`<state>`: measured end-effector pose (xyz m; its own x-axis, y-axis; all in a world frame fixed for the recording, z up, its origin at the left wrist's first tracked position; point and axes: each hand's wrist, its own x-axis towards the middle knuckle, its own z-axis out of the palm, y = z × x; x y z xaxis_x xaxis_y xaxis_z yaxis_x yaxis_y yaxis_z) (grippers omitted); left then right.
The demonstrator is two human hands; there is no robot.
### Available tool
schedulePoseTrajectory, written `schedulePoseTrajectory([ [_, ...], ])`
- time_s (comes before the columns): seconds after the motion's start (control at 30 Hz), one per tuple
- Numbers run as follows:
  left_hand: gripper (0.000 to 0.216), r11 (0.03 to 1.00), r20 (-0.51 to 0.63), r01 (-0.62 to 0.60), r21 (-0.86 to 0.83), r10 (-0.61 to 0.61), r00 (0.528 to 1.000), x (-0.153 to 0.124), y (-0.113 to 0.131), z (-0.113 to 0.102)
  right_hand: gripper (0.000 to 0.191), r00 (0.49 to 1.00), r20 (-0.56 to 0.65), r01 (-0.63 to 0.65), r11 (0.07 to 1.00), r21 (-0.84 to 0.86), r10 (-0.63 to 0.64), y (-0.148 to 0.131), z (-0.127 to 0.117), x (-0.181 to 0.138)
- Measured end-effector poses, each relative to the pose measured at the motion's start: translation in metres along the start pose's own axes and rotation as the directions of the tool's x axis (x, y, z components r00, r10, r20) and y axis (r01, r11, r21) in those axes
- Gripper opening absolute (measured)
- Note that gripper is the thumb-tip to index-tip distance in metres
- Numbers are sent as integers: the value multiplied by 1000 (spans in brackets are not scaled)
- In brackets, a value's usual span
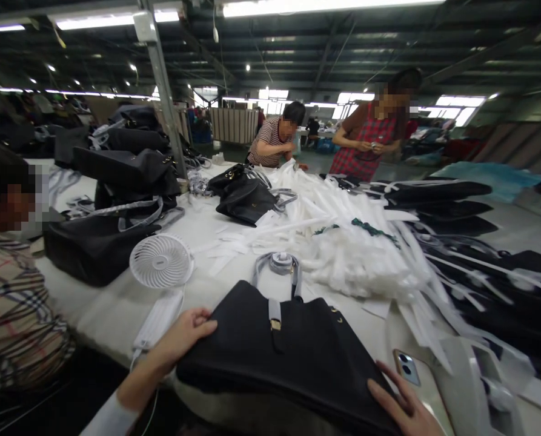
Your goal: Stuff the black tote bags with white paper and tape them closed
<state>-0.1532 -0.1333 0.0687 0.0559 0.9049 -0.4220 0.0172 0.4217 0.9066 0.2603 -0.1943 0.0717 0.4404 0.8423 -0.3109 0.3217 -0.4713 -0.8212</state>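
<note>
A black handbag (252,345) lies in front of me, its near edge reaching the table's front. A wrapped strap tab with a gold clasp (275,324) sits at its middle, and its grey-wrapped handle (296,280) stretches away on the table. My left hand (192,330) grips the bag's left side, thumb on the upper face and some fingertips hidden. On the right side, my right hand (400,396) holds the bag's edge with its fingers along the black surface. Close beside that hand lies a phone (422,381).
A white fan (161,261) stands left of the bag. White strips (356,260) heap beyond it. Black bags pile up at left (129,175) and right (501,272). One person (16,290) sits at left; two people (270,142) (365,136) work across the table.
</note>
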Motion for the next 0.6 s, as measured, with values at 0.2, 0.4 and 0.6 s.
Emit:
schedulePoseTrajectory([
  [0.2, 46, 997, -27, 23, -72, -25, 999, 25, -19, -6, 78, 965, 221, -126, 988, -87, 142, 0, 13, 13],
  [0.4, 58, 968, 120, 216, -125, -201, 972, 34, -62, -8, 71, 983, 176, -5, 978, -207, 42, 0, 18, 28],
  [0.6, 60, 952, 264, 202, -230, -139, 954, 58, -45, 0, 59, 953, 297, 153, 948, -278, -66, -26, 47, 49],
])
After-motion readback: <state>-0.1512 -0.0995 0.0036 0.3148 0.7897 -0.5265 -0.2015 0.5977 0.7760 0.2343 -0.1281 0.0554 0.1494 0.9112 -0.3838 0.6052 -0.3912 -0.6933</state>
